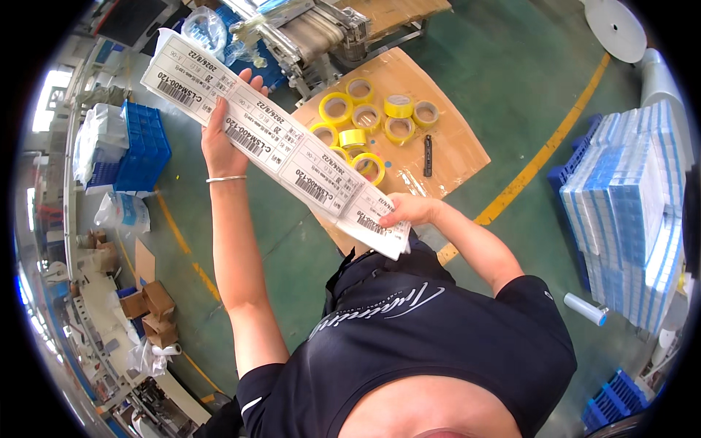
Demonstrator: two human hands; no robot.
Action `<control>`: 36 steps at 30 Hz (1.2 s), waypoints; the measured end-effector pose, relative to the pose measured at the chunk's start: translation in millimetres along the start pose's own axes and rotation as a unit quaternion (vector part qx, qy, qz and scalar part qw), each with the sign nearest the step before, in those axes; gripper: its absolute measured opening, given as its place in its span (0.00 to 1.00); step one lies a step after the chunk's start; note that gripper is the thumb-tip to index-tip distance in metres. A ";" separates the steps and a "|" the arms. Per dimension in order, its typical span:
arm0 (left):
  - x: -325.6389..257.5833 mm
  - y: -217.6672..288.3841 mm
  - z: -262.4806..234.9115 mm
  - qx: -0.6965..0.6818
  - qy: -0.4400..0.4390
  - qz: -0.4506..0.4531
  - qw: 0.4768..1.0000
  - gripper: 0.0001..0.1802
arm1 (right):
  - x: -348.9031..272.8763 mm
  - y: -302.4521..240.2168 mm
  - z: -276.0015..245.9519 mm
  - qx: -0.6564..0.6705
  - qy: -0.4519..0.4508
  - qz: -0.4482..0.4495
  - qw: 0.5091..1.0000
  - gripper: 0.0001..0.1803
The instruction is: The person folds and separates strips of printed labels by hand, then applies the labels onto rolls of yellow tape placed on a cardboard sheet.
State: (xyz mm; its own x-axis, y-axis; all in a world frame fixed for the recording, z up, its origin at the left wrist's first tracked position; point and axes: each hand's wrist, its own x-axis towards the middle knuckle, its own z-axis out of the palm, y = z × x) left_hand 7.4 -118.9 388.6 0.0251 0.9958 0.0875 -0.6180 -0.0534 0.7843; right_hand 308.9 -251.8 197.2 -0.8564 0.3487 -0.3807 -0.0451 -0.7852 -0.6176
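A long strip of white printed barcode labels (288,155) is stretched slantwise between my two hands. My left hand (225,142) grips its upper left part, with the thumb in front and the fingers behind. At the lower right end, my right hand (410,210) pinches the strip between thumb and fingers. Other layers of label paper show under that end. Beyond the strip, several yellow tape rolls (399,106) lie on a brown cardboard surface (456,139), some partly covered by the labels. A slim black tool (428,155), its kind unclear, rests right of the rolls.
A conveyor machine (314,36) stands beyond the cardboard. Blue crates (142,146) and cardboard boxes (153,306) are on the left. At right, blue-and-white stacked packs (621,197) rise beside a yellow floor line (544,168). A wrapped roll (585,309) lies on the floor.
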 end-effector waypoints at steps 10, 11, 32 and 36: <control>0.8 -24.1 -63.6 -0.047 0.073 -0.022 0.996 0.25 | -17.4 -17.6 -16.3 -0.029 0.012 0.046 0.998 0.24; -0.8 -26.0 -63.8 -0.048 0.075 -0.022 0.996 0.25 | -20.5 -20.5 -10.6 -0.021 0.019 0.050 0.998 0.25; -99.2 -88.8 -29.9 0.297 -0.159 -0.212 0.917 0.17 | -17.2 -134.7 53.1 0.162 -0.007 -0.054 0.985 0.22; -116.0 -102.9 -29.7 0.198 -0.056 -0.288 0.935 0.19 | -4.1 -135.5 43.2 0.246 -0.025 -0.085 0.965 0.22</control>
State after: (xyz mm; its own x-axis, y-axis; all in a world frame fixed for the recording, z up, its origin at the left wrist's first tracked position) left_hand 44.7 -226.7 279.5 0.3604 0.8550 -0.3729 -0.1374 0.4441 0.8854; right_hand 296.3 -169.0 312.2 -0.8379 0.4792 -0.2613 -0.4163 -0.8707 -0.2620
